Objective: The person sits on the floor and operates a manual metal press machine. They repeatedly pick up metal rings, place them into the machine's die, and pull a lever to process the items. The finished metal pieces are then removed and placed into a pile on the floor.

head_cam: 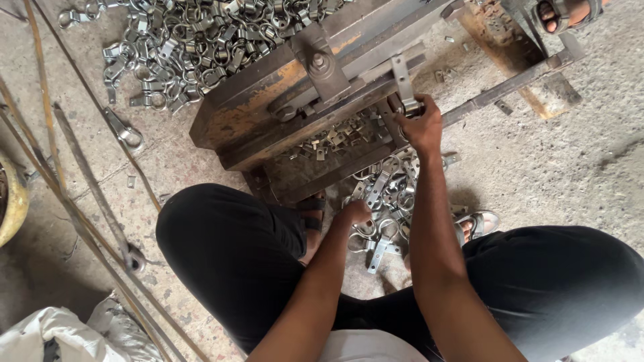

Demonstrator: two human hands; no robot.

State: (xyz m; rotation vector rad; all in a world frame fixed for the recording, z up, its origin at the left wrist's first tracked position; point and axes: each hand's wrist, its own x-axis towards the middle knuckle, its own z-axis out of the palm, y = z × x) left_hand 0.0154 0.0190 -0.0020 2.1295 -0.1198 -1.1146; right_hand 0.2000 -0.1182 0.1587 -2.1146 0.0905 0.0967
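- The left hand (pixel 355 212) is curled shut, knuckles up, over the small heap of clamps (pixel 382 208) on the floor just in front of the rusty press block (pixel 282 107); it touches them, though which piece it pinches cannot be told; the right hand (pixel 422 127) is closed around one metal clamp (pixel 407 94), its strap standing upright against the block's right front corner
- Left of the block: several long thin rods (pixel 67 174) lie slanting on the concrete; one lone clamp (pixel 124 132) lies between them and the block; one yellow rim (pixel 15 201) shows at the edge
- Behind the block: a large pile of finished clamps (pixel 194 40), too many to count
- On the block's front ledge: a scatter of small punched offcuts (pixel 335 139), countless
- Right of the block: one steel bar (pixel 510 86) runs away slantwise; one sandalled foot (pixel 567 13) of another person shows at the top
- Both forearms reach forward between two black-trousered knees; the left is bent low, the right stretched nearly straight
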